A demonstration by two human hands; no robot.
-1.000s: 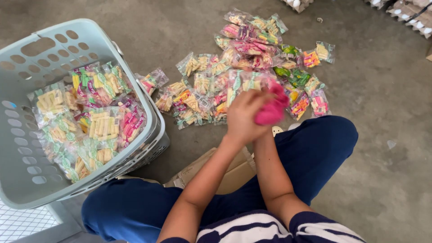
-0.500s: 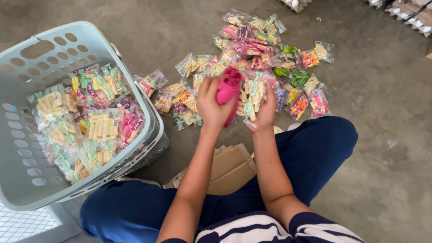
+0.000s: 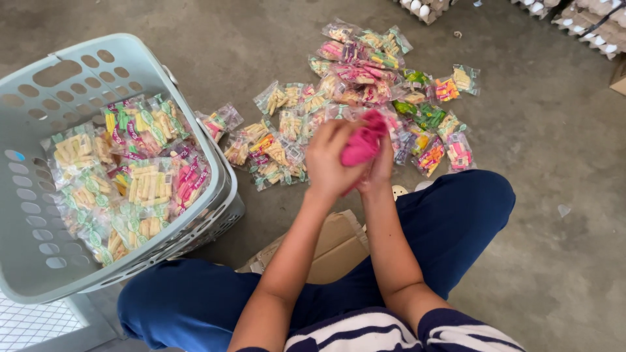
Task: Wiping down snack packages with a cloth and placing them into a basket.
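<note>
My left hand [image 3: 329, 160] and my right hand [image 3: 380, 168] are pressed together in front of me, both closed around a bunched pink plastic bag [image 3: 364, 141]. Just beyond them a heap of small clear snack packets [image 3: 365, 98] with yellow, pink and green sticks lies spread on the concrete floor. A pale green laundry basket [image 3: 39, 254] tilts toward me on my left, and more of the same packets [image 3: 140, 176] are piled inside it.
A flattened brown cardboard piece [image 3: 329, 251] lies between my knees. Egg trays [image 3: 424, 8] and further egg trays [image 3: 590, 23] stand along the far edge of the floor. A wire grid [image 3: 29, 322] shows at the lower left.
Both hands carried the pink bag from the right side to the left, then back to the middle. My right hand, which lay on the packets, has closed on the bag again.
</note>
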